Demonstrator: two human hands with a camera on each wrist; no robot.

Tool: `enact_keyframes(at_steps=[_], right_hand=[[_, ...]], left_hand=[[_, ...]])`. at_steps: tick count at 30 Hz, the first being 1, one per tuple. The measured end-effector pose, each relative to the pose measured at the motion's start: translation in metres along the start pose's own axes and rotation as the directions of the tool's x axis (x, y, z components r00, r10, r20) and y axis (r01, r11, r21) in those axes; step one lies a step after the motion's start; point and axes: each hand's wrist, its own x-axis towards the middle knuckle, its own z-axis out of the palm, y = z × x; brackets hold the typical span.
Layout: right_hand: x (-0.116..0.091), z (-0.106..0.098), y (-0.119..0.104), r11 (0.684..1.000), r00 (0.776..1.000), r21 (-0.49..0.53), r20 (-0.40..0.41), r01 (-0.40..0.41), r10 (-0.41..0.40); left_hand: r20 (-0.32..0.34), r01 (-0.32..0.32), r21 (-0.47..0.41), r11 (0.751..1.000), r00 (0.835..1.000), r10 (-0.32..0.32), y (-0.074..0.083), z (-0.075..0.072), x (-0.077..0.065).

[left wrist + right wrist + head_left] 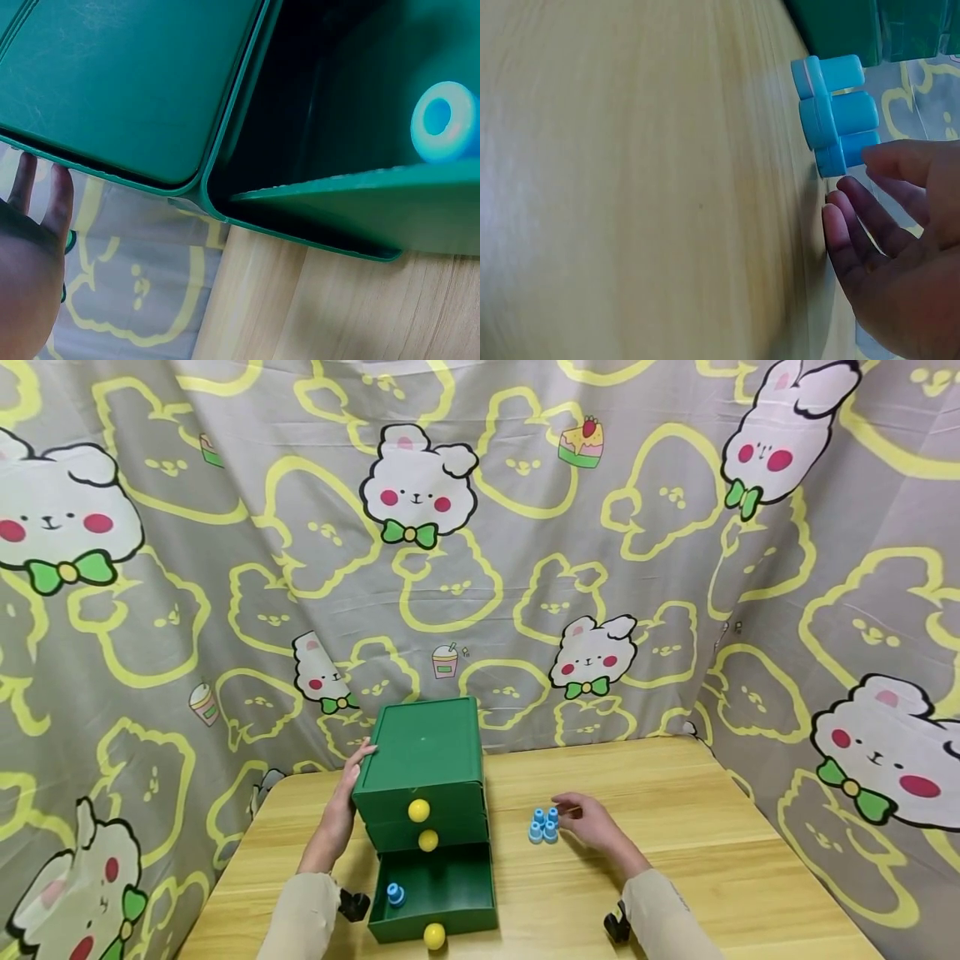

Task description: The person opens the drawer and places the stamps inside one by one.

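A green drawer cabinet with yellow round knobs stands on the table, and its bottom drawer is pulled out. One small blue stepped plastic piece stands inside that drawer, near its left wall. My left hand rests against the cabinet's left side, its fingers fairly straight along the edge. To the right of the cabinet, several matching blue pieces stand in a tight cluster. My right hand is beside the cluster with fingers loosely bent, one fingertip right at the nearest piece.
The wooden table reaches back to a patterned curtain, which also hangs along both sides. A black wrist device sits by the left sleeve, close to the drawer's left wall. The open drawer juts toward the front.
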Motion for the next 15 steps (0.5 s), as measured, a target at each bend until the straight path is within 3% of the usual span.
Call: enact_keyframes(at_steps=[15], right_hand=[[0.0025, 0.0052, 0.0003, 0.998, 0.999, -0.054, -0.032, -0.031, 0.029]], left_hand=[[-0.003, 0.008, 0.006, 1.000, 1.000, -0.008, 0.0004, 0.0006, -0.0008]])
